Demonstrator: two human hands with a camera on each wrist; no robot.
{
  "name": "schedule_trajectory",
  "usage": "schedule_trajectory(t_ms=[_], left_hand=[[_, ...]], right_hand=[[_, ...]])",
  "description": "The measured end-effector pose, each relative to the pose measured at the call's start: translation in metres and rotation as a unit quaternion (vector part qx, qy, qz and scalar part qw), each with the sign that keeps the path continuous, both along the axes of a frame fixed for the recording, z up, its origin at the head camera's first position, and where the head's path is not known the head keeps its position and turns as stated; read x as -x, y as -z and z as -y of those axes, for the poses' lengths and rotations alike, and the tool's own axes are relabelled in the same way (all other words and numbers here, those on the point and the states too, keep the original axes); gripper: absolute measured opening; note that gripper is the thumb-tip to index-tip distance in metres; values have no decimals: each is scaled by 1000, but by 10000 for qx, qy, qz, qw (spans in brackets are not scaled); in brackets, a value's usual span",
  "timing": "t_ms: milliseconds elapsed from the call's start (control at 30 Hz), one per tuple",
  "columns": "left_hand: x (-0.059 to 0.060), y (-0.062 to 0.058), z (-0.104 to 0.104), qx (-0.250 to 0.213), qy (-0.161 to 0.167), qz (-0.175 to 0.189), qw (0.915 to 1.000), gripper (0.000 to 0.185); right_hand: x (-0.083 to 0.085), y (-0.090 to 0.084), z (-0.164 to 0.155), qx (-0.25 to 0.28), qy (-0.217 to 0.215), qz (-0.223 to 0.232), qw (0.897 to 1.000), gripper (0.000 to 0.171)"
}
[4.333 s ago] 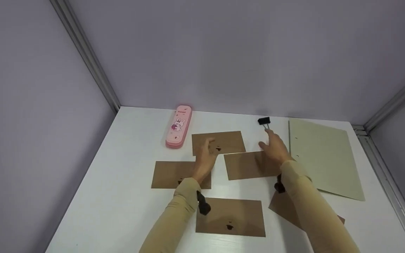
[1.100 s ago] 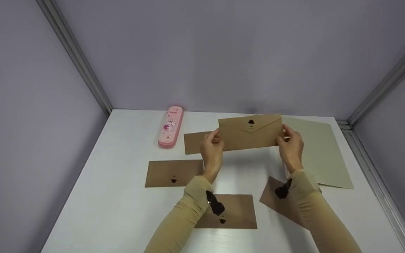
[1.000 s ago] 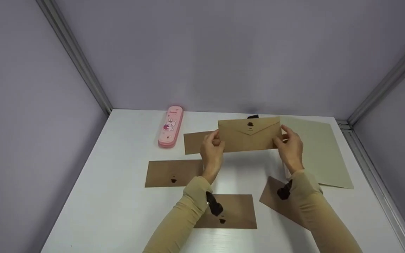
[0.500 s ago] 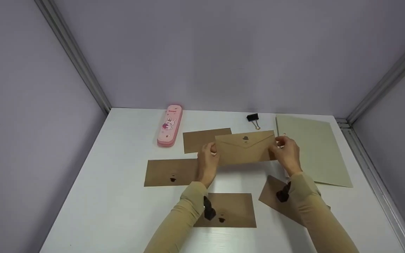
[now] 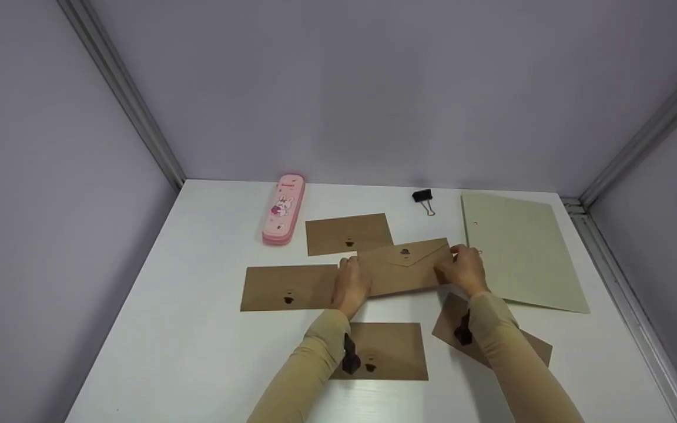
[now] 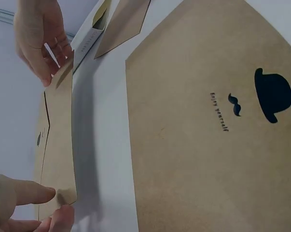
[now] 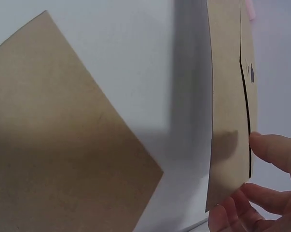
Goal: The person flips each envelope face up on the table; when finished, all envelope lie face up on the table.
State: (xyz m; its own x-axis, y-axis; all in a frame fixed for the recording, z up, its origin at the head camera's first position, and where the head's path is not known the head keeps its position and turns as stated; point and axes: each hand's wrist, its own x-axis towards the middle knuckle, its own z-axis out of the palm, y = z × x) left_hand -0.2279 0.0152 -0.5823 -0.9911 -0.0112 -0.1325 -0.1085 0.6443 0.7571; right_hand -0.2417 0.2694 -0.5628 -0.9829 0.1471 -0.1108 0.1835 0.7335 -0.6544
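Observation:
Both hands hold a brown kraft envelope (image 5: 403, 273) by its short ends, flap side towards the head camera, just above the white table. At its left end, my left hand (image 5: 351, 288) pinches the edge; the left wrist view shows thumb and fingers (image 6: 34, 191) there. My right hand (image 5: 463, 270) grips the right end, thumb on the flap side and fingers behind in the right wrist view. A small black hat print marks the flap. Other brown envelopes lie flat around it: one behind (image 5: 338, 232), one to the left (image 5: 271, 282), one in front (image 5: 400, 343).
Another envelope (image 5: 535, 348) lies askew under the right forearm. At the back stand a pink pencil case (image 5: 284, 208) on the left and a black binder clip (image 5: 422, 196). A pale green folder (image 5: 529, 252) takes up the right side. Walls enclose the table's back and sides.
Earlier the envelope lay flat and the right hand reached by the binder clip. Both hands then raised the envelope, hat print now at its far edge, and have since lowered it towards the table.

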Motion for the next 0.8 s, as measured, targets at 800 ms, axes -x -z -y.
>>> schedule_trajectory(t_ms=[800], left_hand=[[-7,5,-20,719,480,158,9961,51]], right_hand=[[-6,30,12,-1050,-288,264,9937,57]])
